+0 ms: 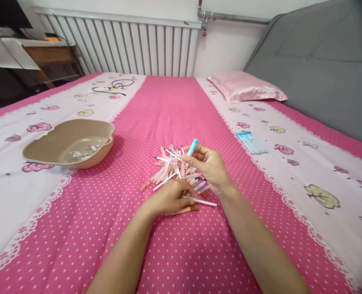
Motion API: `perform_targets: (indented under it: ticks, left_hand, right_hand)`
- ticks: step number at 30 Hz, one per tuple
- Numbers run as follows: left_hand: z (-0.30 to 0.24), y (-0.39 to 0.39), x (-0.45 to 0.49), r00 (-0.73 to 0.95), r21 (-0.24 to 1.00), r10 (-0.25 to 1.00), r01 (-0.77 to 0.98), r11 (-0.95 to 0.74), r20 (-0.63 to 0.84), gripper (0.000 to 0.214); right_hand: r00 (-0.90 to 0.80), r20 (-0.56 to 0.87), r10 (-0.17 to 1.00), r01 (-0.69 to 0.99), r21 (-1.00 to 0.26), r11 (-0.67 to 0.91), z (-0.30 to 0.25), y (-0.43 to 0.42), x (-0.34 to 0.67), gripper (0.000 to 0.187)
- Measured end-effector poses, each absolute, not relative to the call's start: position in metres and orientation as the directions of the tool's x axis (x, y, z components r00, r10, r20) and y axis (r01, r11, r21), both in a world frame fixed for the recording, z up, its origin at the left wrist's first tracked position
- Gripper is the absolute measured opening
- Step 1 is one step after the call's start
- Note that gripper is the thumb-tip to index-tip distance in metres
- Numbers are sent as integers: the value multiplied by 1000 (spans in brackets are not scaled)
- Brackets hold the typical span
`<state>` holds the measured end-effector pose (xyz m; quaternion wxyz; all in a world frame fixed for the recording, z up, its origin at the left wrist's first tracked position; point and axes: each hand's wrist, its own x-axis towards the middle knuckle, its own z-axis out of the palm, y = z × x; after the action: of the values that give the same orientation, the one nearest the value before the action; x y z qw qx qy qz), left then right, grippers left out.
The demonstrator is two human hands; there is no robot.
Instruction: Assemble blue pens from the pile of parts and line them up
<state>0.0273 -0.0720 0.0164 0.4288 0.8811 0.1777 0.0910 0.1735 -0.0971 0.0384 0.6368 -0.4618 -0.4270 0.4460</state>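
Note:
My right hand (213,165) pinches a pen with a light-blue end (193,146) between thumb and fingers, tilted above the pile. My left hand (175,197) rests low at the near side of the pile, its fingers curled around a thin white rod (207,202) like a pen refill that sticks out to the right. Beneath and beyond both hands lies a loose heap of pens and pen parts (167,168), pink, white, clear and orange-brown. An orange-brown piece (190,209) lies just under the left fingers. The palms and part of the heap are hidden.
A beige basin (43,152) with small white pieces inside stands at the left. Several blue-topped clear pens (252,143) lie in a row at the right. Farther off are a black cable (119,85), a pink pillow (245,85), a radiator (132,43) and a grey headboard (321,61).

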Motion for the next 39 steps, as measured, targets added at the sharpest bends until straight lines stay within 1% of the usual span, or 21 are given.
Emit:
perform_targets:
  ticks: [2,4,6,8,11,13,20,28,30,33,35,39]
  left_hand:
    - [19,-68,22,907,832,422,224,-507,13,18]
    - [21,-62,16,877,869,480,209,-448,37,20]
    - [21,-57,12,832,906,551,185,-380,61,21]
    - [20,-53,9,792,953,606,129,-273,67,23]
    - [20,-51,8,772,994,633,19,-111,56,25]
    - [21,-53,8,765,998,642,-19,-58,52,26]
    - [24,-55,8,745,998,664,-47,-39,61,27]
    - [24,-56,9,765,998,642,-66,8,46,24]
    - [25,-57,8,764,998,644,-67,8,47,23]
    - [24,-58,8,765,997,643,-74,16,47,22]
    - [23,-58,8,780,996,625,-82,32,44,21]
    - [21,-57,7,813,990,580,-121,74,56,22]
  right_hand:
    - [274,143,951,-148,-971,189,40,-97,178,33]
    - [316,151,937,-129,-971,200,43,-98,183,32]
    - [346,142,927,-137,-970,200,45,-98,187,32]
    - [362,119,925,-168,-967,190,48,-99,190,32]
    - [356,91,930,-207,-963,174,50,-100,191,34]
    - [336,88,938,-207,-964,165,51,-100,189,35]
    - [284,98,954,-181,-971,154,53,-103,182,34]
    - [270,119,955,-183,-968,173,51,-103,181,31]
    - [236,115,965,-176,-971,159,50,-104,180,31]
    - [132,101,986,-167,-978,122,48,-105,178,32]
    - [70,80,994,-165,-982,90,47,-106,177,33]
    - [-1,42,999,-146,-988,41,47,-107,174,34]
